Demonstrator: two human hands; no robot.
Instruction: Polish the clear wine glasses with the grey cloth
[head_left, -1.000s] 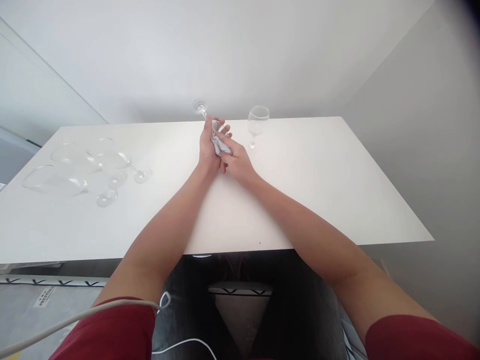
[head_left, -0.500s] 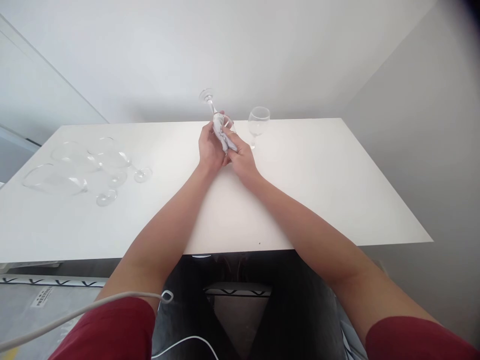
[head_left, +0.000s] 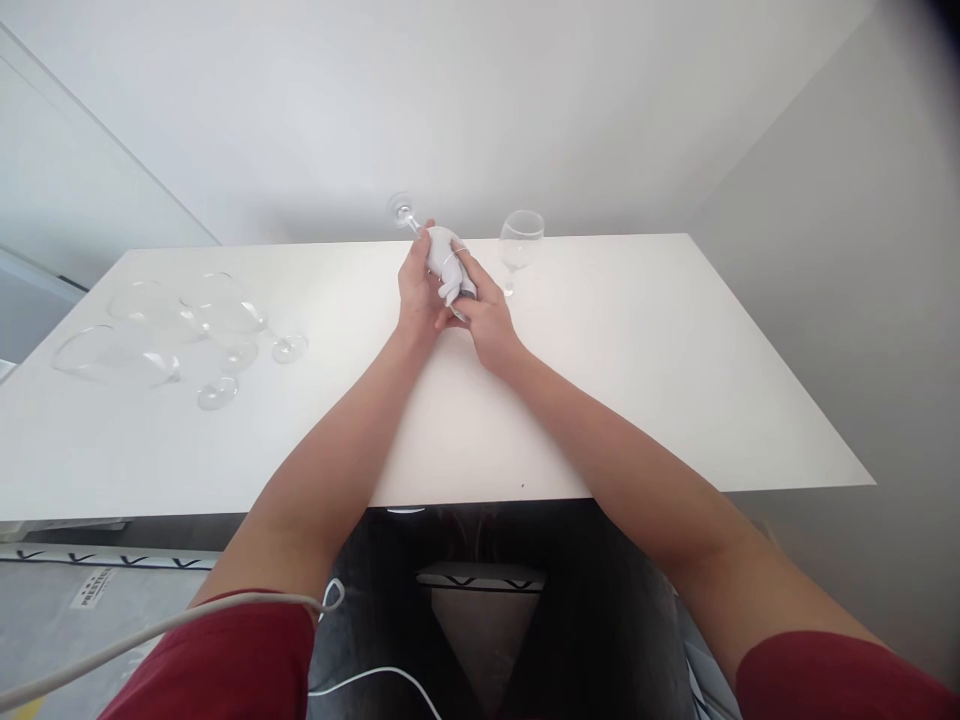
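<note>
A clear wine glass [head_left: 403, 211] is held tilted above the far part of the white table [head_left: 622, 380], its foot pointing up and to the left. My left hand [head_left: 417, 290] is closed around the glass's bowl from the left. With bent fingers, my right hand [head_left: 487, 315] presses a white cloth [head_left: 445, 265] against the bowl. Most of the bowl is hidden behind cloth and fingers. Just right of my hands, another wine glass [head_left: 522, 240] stands upright on the table.
Several wine glasses [head_left: 120, 358] lie on their sides at the table's left. A wall [head_left: 480, 110] rises behind the table's far edge. One white cable [head_left: 187, 615] crosses by my left sleeve, and a thinner white cord [head_left: 382, 670] runs below the near edge.
The held glass has turned, its foot dropping lower and a little left. The cloth has shifted and covers more of the bowl. Both hands remain close together.
</note>
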